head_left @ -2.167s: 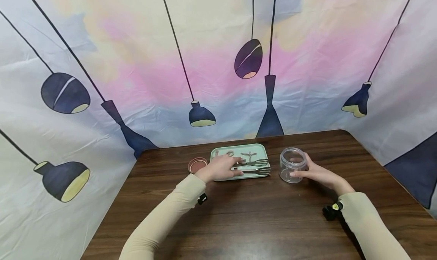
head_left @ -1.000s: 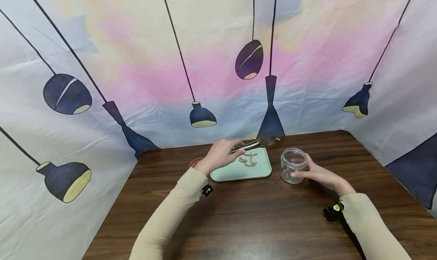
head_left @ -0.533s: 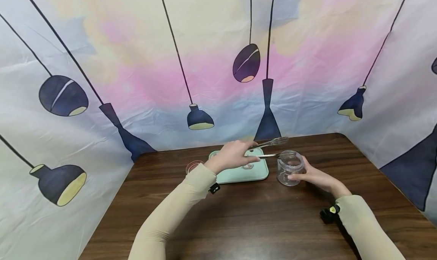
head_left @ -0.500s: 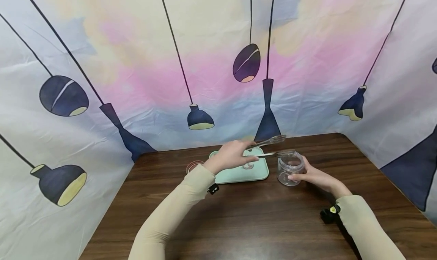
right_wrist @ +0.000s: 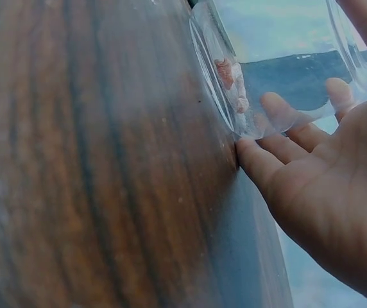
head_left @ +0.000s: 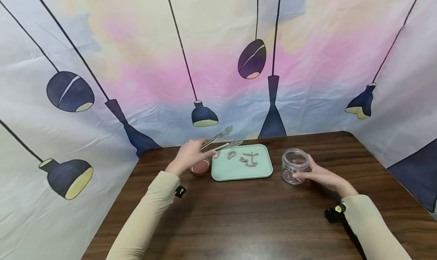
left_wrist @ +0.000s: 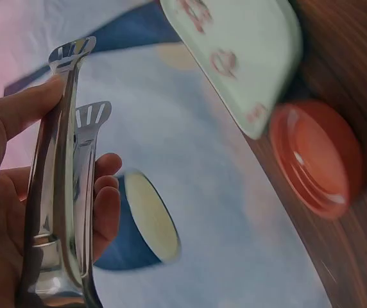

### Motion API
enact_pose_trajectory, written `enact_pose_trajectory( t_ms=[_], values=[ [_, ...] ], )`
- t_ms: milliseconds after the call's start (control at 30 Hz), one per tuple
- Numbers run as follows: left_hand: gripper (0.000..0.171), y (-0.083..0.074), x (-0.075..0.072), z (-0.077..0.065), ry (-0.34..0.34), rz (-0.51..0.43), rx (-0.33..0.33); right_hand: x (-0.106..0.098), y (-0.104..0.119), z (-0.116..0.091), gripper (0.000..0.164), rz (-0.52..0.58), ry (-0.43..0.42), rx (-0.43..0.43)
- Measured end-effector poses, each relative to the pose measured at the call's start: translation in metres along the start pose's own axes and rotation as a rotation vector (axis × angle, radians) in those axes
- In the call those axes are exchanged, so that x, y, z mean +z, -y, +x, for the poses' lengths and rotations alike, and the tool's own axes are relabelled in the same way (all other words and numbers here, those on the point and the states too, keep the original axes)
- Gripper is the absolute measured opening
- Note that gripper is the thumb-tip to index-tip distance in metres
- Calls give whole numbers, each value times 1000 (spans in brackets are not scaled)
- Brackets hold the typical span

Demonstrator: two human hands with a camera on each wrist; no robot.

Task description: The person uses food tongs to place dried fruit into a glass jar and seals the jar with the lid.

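My left hand (head_left: 189, 155) grips metal tongs (head_left: 226, 131) above the left end of a mint-green tray (head_left: 227, 172). Their slotted tips stand apart with nothing between them, as the left wrist view also shows. Several curled, worm-like brownish-pink pieces (head_left: 252, 164) lie on the tray. My right hand (head_left: 320, 175) holds a clear, lidless jar (head_left: 289, 175) upright on the table, thumb at the front and fingers around its far side. Through the jar wall in the right wrist view, a small reddish-brown and whitish piece (right_wrist: 225, 74) shows near the bottom.
A round reddish-brown lid (head_left: 200, 168) lies left of the tray, below my left hand. The dark wooden table (head_left: 246, 218) meets a cloth backdrop (head_left: 150, 62) printed with hanging lamps along its far edge.
The tongs have swung left, from the jar's mouth back over the tray's left end. Earlier they carried a small piece at their tips; now they hold nothing. The right hand has stayed on the jar.
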State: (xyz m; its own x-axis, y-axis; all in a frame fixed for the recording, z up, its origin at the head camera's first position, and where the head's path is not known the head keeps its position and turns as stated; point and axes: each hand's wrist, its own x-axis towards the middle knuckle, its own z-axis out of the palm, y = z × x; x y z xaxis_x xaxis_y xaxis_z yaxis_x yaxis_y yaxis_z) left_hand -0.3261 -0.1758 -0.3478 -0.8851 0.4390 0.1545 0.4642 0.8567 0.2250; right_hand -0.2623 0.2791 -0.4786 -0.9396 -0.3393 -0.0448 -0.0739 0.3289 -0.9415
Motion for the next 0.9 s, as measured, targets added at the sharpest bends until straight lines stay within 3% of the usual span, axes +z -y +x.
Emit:
enact_pose_trajectory(
  t_ms=[167, 400, 700, 900],
  values=[
    [68, 19, -2, -8, -23, -8, -37, -2, 1, -3, 98, -12, -3, 3],
    [67, 34, 10, -12, -62, -43, -73, -2, 1, -2, 97, -18, -4, -5],
    [50, 40, 29, -16, 44, -61, -119, -2, 1, -2, 96, -21, 3, -7],
    [51, 43, 39, -17, 89, -72, -132, 0, -1, 0, 91, 4, 11, -41]
  ],
)
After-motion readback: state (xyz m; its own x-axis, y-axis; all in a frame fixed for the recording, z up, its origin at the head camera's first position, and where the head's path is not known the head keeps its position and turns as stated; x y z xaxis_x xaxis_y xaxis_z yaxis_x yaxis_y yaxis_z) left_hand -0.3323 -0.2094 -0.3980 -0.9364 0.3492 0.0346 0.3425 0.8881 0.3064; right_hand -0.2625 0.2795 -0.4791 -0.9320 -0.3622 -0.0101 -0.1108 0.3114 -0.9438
